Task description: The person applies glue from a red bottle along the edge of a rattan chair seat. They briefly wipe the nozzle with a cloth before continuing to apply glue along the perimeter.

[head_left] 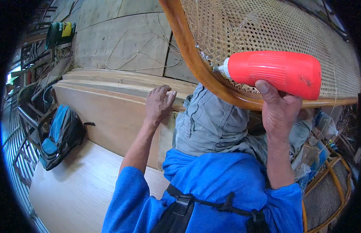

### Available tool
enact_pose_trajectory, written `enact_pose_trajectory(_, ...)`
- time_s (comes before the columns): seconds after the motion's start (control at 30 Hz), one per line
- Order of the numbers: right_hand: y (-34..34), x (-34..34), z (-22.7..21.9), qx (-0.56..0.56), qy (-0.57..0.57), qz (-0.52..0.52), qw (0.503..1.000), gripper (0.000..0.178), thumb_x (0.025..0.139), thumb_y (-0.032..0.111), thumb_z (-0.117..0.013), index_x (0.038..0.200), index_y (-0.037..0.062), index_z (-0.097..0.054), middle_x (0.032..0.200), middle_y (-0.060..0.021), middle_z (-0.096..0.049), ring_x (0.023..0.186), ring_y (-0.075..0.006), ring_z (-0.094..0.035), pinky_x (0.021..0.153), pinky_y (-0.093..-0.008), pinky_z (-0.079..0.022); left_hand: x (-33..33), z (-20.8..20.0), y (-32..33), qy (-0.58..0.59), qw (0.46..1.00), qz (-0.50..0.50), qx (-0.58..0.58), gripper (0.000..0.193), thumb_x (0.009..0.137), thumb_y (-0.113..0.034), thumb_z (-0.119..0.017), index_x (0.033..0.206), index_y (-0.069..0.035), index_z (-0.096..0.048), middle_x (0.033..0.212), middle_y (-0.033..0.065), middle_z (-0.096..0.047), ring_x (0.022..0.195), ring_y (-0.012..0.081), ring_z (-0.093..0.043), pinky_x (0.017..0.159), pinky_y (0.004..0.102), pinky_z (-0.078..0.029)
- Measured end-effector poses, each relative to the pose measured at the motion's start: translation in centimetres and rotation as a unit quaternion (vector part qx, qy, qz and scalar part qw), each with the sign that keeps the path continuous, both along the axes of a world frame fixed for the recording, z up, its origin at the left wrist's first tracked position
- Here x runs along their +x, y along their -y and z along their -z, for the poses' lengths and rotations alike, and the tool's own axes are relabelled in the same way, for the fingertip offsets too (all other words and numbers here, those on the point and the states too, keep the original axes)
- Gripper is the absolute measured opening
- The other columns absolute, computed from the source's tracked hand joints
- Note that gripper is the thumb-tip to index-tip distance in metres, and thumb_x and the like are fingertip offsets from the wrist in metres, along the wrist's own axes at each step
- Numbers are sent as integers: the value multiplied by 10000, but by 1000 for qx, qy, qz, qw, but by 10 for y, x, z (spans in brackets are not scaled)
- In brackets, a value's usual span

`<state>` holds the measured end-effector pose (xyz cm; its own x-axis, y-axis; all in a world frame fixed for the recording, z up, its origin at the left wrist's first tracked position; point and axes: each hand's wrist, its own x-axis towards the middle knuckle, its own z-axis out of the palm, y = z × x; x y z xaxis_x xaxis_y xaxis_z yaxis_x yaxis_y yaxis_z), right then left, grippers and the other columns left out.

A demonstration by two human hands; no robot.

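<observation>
Right grip (280, 95) wrapped round a chunky, ribbed red bottle (281, 70), pale nozzle (226, 68), dark scuff (305, 80); left grip (159, 103) loose by boards (106, 77).

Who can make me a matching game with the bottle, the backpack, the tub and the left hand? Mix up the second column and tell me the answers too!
Things:
1. Bottle
2. Backpack
3. Tub
4. Left hand

Clues:
A. Dark green, near the upper left corner
B. By the edges of the wooden boards
C. Red, held in the right hand
D. Blue and dark grey

Right pairs: 1-C, 2-D, 3-A, 4-B
</observation>
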<state>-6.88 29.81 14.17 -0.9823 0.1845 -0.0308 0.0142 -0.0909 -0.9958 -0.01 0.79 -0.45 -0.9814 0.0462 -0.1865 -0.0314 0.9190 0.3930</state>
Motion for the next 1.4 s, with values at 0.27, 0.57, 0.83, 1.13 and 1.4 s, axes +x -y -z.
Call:
enact_pose_trajectory(0.27, -8, 10, 5, 185, -91, 21, 978, 425, 742, 43, -711, 1116, 12, -510, 1074, -95, -570, 956, -211, -577, 876, -372, -478, -1, 6, 0, 23, 1000, -7, 3, 281, 839, -314, -556, 966, -66, -593, 1028, 98, -608, 965, 286, -559, 848, 391, -418)
enact_pose_trajectory(0.57, -9, -9, 3, -82, -29, 41, 995, 374, 669, 57, -781, 984, 17, -583, 918, -54, -626, 849, -171, -599, 817, -316, -484, 1, 3, 1, 1, 1000, -11, -10, 326, 824, -374, -556, 950, -78, -609, 992, 100, -616, 961, 283, -557, 849, 392, -410)
enact_pose_trajectory(0.83, 1, -12, 5, -43, -24, 0, 999, 357, 655, 81, -797, 947, 14, -601, 887, -51, -640, 799, -156, -609, 771, -294, -497, 0, 0, 0, 10, 1000, -11, -1, 333, 828, -372, -554, 955, -69, -605, 998, 106, -613, 968, 289, -551, 847, 397, -409)
enact_pose_trajectory(1.13, -1, -8, -4, 128, 1, -65, 990, 317, 679, 111, -785, 929, 20, -612, 894, -54, -643, 811, -163, -607, 774, -312, -489, -1, 1, 0, 13, 1000, -3, -5, 336, 833, -373, -552, 972, -73, -604, 998, 101, -614, 970, 284, -552, 842, 394, -412)
enact_pose_trajectory(1.4, -10, -9, 3, -45, -105, 47, 992, 402, 794, 75, -657, 1160, 49, -494, 1133, -124, -547, 1013, -295, -572, 817, -482, -524, 0, 2, 1, -2, 1000, -9, 1, 313, 823, -363, -568, 950, -80, -604, 968, 88, -621, 949, 277, -566, 826, 389, -420)
